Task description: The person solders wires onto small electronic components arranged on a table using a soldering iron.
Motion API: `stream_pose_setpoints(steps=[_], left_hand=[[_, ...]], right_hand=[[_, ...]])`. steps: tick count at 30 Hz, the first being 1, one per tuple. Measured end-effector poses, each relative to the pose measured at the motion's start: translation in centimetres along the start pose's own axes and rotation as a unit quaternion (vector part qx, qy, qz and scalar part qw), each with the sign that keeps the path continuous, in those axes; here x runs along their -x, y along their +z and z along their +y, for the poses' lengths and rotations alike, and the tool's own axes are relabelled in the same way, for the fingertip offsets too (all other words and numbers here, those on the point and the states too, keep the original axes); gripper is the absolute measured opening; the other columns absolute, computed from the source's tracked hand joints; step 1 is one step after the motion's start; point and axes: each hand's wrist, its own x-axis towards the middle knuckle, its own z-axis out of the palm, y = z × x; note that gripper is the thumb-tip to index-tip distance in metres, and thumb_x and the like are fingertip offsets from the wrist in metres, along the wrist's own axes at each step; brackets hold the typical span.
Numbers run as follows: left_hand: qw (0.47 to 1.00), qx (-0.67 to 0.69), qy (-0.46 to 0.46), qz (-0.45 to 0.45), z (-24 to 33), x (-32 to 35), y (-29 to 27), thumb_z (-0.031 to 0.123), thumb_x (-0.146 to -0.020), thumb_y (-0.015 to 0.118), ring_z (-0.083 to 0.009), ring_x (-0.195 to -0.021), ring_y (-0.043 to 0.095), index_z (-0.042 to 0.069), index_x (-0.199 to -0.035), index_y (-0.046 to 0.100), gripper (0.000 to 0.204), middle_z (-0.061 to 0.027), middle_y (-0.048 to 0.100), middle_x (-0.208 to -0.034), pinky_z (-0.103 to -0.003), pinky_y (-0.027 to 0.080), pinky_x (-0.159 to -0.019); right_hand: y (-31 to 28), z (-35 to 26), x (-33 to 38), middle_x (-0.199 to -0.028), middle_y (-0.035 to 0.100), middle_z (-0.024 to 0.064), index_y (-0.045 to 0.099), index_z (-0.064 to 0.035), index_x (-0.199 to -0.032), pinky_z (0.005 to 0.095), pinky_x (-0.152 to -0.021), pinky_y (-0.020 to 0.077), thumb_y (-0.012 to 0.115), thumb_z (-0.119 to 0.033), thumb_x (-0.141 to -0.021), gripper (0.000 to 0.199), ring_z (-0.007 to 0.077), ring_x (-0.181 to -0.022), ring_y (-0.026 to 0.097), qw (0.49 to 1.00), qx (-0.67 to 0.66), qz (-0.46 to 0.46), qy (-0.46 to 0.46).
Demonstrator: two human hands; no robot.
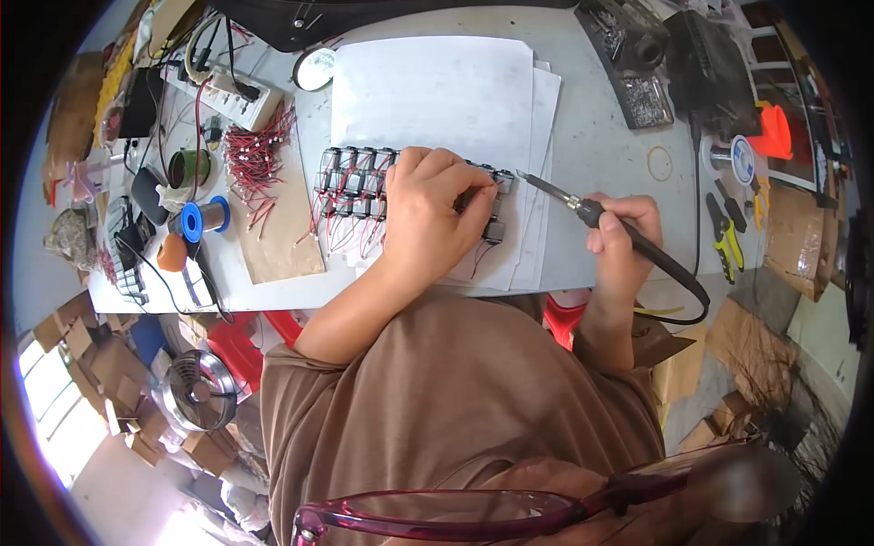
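My right hand [624, 238] grips a soldering iron [590, 214] by its dark handle. The iron's metal tip points left, near the right end of several rows of small black parts [353, 185] with thin red and black wires. Over those rows lies my left hand [430, 214], covering their middle. Its thumb and forefinger are pinched together close to the iron's tip; whatever sits between them is too small or hidden to name. Beneath the parts is a stack of white paper sheets [432, 91] on the light table.
Left of the rows, a bundle of red wires [255, 153] lies on brown card [284, 237], near a blue solder spool [192, 221] and a power strip [244, 98]. A round lens [315, 70] stands behind. At right are a dark soldering stand [628, 55] and green-handled cutters [726, 238].
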Motion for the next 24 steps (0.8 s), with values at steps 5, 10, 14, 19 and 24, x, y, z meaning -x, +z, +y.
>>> stream_pose_setpoints(steps=[5,10,14,19,24], left_hand=[[1.0,-0.013,-0.013,-0.009,0.2,-0.1,0.3,0.008,-0.071,0.069,-0.0216,-0.079,0.053,0.01,-0.079,0.068,0.008,-0.0016,0.062,-0.073,-0.035,0.039,-0.075],[1.0,-0.004,-0.02,-0.006,0.0,-0.1,0.3,0.009,-0.072,0.07,-0.0212,-0.08,0.053,0.01,-0.08,0.069,0.008,-0.0009,0.063,-0.075,-0.035,0.037,-0.074],[1.0,-0.006,-0.021,-0.014,0.3,-0.2,0.5,0.009,-0.073,0.069,-0.0209,-0.077,0.052,0.011,-0.077,0.067,0.005,-0.0005,0.061,-0.071,-0.034,0.036,-0.073],[1.0,-0.005,-0.016,-0.013,0.6,-0.3,0.8,0.009,-0.071,0.068,-0.021,-0.077,0.049,0.01,-0.072,0.064,0.004,0.0,0.057,-0.068,-0.035,0.035,-0.074],[0.999,-0.014,-0.021,-0.029,0.5,-0.4,1.1,0.01,-0.07,0.067,-0.0221,-0.078,0.049,0.01,-0.071,0.063,0.004,-0.0006,0.057,-0.068,-0.036,0.034,-0.074]], right_hand=[[-0.2,0.3,0.1,-0.084,0.061,0.0148,0.05,0.0015,-0.09,0.0194,-0.051,0.0398,0.054,0.003,-0.08,0.011,0.0052,-0.055,0.046,1.0,-0.015,-0.009,0.002],[-0.3,0.1,0.1,-0.078,0.059,0.0172,0.049,0.0014,-0.09,0.0218,-0.051,0.0409,0.048,0.002,-0.079,0.011,0.0069,-0.051,0.042,1.0,0.013,0.003,0.001],[-0.9,0.9,0.2,-0.083,0.062,0.014,0.05,0.0014,-0.09,0.0196,-0.051,0.0396,0.054,0.004,-0.08,0.012,0.0052,-0.054,0.046,0.999,-0.021,-0.022,-0.013],[-0.9,1.1,0.4,-0.083,0.062,0.0139,0.05,0.0015,-0.09,0.0195,-0.051,0.0393,0.056,0.004,-0.08,0.012,0.0051,-0.054,0.046,1.0,-0.015,-0.021,-0.013],[-0.7,1.2,0.4,-0.084,0.062,0.014,0.05,0.001,-0.091,0.0189,-0.05,0.0387,0.056,0.004,-0.081,0.012,0.0048,-0.054,0.045,0.999,-0.026,-0.043,-0.022]])
